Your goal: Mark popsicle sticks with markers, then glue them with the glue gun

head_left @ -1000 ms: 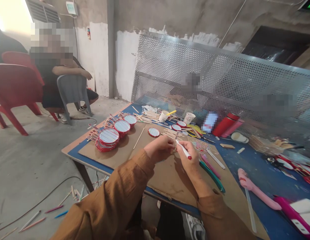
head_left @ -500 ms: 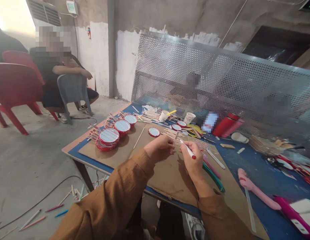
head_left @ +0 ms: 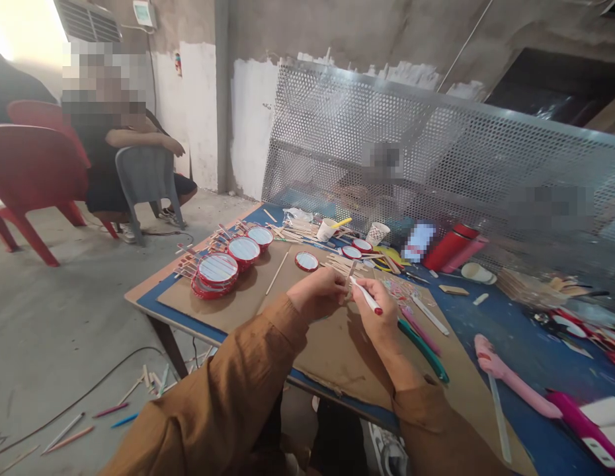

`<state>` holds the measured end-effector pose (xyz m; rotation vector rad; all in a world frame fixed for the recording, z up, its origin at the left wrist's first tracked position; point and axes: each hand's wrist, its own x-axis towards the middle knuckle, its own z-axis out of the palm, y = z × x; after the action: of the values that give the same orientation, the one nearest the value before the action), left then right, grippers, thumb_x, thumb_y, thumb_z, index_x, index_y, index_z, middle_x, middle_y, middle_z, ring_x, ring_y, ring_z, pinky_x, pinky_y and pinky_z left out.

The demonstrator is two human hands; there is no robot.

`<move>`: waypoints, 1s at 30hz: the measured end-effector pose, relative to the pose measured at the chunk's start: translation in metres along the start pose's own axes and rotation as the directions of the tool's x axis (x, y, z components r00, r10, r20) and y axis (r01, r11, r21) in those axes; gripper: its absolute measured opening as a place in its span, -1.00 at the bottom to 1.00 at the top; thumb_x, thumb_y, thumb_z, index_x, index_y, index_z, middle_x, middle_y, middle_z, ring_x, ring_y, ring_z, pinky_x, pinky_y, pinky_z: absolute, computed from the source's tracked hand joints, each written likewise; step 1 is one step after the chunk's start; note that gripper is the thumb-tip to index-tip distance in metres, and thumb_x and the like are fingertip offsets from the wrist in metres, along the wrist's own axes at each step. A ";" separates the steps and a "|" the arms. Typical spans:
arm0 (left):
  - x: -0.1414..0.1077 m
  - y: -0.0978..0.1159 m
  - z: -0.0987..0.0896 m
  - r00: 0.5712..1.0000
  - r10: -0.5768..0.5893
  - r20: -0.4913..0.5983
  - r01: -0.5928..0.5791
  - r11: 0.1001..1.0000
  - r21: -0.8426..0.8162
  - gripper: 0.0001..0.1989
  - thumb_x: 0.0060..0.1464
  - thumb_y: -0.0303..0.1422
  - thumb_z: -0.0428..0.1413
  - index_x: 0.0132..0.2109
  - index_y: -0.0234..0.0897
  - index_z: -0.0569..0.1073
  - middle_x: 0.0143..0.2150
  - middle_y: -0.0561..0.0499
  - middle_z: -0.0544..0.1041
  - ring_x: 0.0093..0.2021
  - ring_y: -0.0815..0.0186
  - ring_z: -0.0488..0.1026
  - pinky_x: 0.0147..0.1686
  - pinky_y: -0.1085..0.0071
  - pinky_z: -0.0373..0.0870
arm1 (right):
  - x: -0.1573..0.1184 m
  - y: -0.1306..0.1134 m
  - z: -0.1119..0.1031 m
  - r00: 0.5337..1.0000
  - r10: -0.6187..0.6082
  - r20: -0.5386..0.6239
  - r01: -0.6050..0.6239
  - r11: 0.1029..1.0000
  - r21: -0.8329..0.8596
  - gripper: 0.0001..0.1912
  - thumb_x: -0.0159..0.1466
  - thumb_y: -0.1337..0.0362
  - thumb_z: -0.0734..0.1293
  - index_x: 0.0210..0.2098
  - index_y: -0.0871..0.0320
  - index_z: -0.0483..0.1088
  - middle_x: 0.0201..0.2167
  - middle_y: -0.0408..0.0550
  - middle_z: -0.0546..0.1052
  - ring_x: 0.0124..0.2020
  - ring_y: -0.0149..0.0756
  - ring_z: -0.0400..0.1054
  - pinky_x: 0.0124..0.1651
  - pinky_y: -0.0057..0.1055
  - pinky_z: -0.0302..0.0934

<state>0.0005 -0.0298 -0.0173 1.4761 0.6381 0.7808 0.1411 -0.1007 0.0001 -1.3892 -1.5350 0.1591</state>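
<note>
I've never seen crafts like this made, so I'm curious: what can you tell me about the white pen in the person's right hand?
The white marker pen has a slim, smooth barrel that looks like plastic, with a red end pointing back toward the person. The fingers of the right hand grip it at a tilt, above a brown cardboard sheet. Its other end points toward the left hand; whether that end touches anything is too small to tell.

Seen from the table's near edge, a cardboard sheet (head_left: 337,357) lies on the table (head_left: 188,316), holding stacked round frames (head_left: 217,271) at ten o'clock and a single frame (head_left: 306,262) at twelve. Beyond the sheet, a cup (head_left: 327,230) stands at twelve and a flask (head_left: 449,248) at one. A perforated metal screen (head_left: 387,145) leans behind them. A plastic chair (head_left: 146,175) stands on the floor at ten o'clock, and pencils (head_left: 123,418) lie at eight o'clock
</note>
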 end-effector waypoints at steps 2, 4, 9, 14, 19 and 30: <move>-0.002 0.000 0.003 1.000 0.000 -0.003 0.000 1.000 -0.011 -0.81 -0.10 -0.38 0.19 -0.55 -0.30 0.34 -0.59 0.07 0.28 -0.49 0.42 0.20 -0.46 0.46 0.14 | 0.000 0.000 0.000 1.000 0.004 0.006 -0.004 1.000 -0.009 -0.73 0.22 0.03 0.31 -0.27 0.10 0.45 -0.42 -0.05 0.59 -0.41 -0.20 0.47 -0.30 -0.32 0.35; -0.003 0.001 0.004 1.000 0.008 -0.013 -0.008 1.000 -0.021 -0.81 -0.10 -0.36 0.19 -0.53 -0.30 0.34 -0.59 0.08 0.27 -0.49 0.42 0.20 -0.46 0.46 0.15 | 0.000 0.001 0.000 1.000 0.002 0.012 -0.002 1.000 -0.025 -0.72 0.23 0.03 0.30 -0.27 0.10 0.45 -0.40 -0.04 0.60 -0.39 -0.20 0.47 -0.29 -0.31 0.35; -0.001 0.004 0.003 1.000 0.017 0.012 -0.017 1.000 -0.019 -0.79 -0.12 -0.35 0.19 -0.55 -0.31 0.32 -0.58 0.07 0.29 -0.50 0.43 0.21 -0.46 0.46 0.15 | 0.001 0.001 -0.001 1.000 -0.011 0.020 0.011 0.999 -0.037 -0.73 0.23 0.02 0.31 -0.28 0.09 0.45 -0.39 -0.04 0.61 -0.39 -0.20 0.47 -0.29 -0.32 0.35; -0.003 0.008 0.001 1.000 0.021 0.005 -0.021 0.999 0.027 -0.78 -0.10 -0.39 0.19 -0.57 -0.31 0.32 -0.60 0.07 0.30 -0.48 0.41 0.23 -0.44 0.45 0.16 | 0.001 0.000 -0.001 0.999 -0.014 0.031 0.014 1.000 -0.020 -0.73 0.22 0.03 0.30 -0.29 0.09 0.44 -0.43 -0.05 0.59 -0.42 -0.21 0.46 -0.30 -0.31 0.35; -0.009 0.010 0.004 0.999 0.015 -0.036 -0.015 1.000 -0.003 -0.79 -0.08 -0.40 0.18 -0.57 -0.29 0.31 -0.60 0.08 0.26 -0.46 0.38 0.22 -0.44 0.43 0.14 | 0.001 0.000 -0.001 0.999 0.008 0.040 -0.007 1.000 -0.013 -0.72 0.20 0.01 0.30 -0.29 0.09 0.44 -0.43 -0.05 0.59 -0.42 -0.20 0.46 -0.30 -0.31 0.34; -0.013 0.010 0.007 0.999 -0.017 -0.034 0.016 0.999 -0.028 -0.77 -0.05 -0.35 0.19 -0.54 -0.28 0.30 -0.59 0.10 0.22 -0.49 0.42 0.17 -0.45 0.45 0.14 | -0.001 0.002 -0.001 0.999 0.013 0.044 -0.011 0.999 -0.045 -0.71 0.21 0.00 0.29 -0.28 0.09 0.43 -0.42 -0.04 0.60 -0.41 -0.19 0.47 -0.31 -0.32 0.33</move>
<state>-0.0022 -0.0452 -0.0087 1.4331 0.6617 0.8009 0.1429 -0.1015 -0.0010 -1.4383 -1.5754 0.1647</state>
